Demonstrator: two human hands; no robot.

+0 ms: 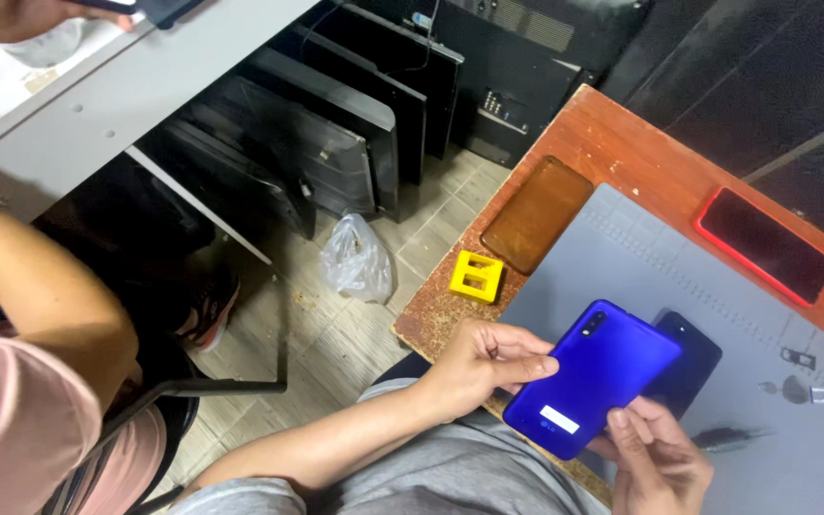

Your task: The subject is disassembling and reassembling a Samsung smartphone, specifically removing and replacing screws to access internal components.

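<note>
A blue phone back cover point(591, 377) with a camera cutout and a white sticker is held over the grey work mat point(717, 315). My left hand point(474, 367) grips its left edge, fingers curled over the rim. My right hand point(655, 458) holds its lower right corner from below. A dark blue phone body point(693, 367) lies on the mat just behind the cover, partly hidden by it.
A brown translucent phone case point(538, 215) and a yellow block point(477, 277) lie on the wooden table's left part. A red-edged phone point(765, 246) sits at the far right. Small parts point(798, 381) lie on the mat. Another person sits at left point(40, 315). Flat screens lean under a white desk point(317, 143).
</note>
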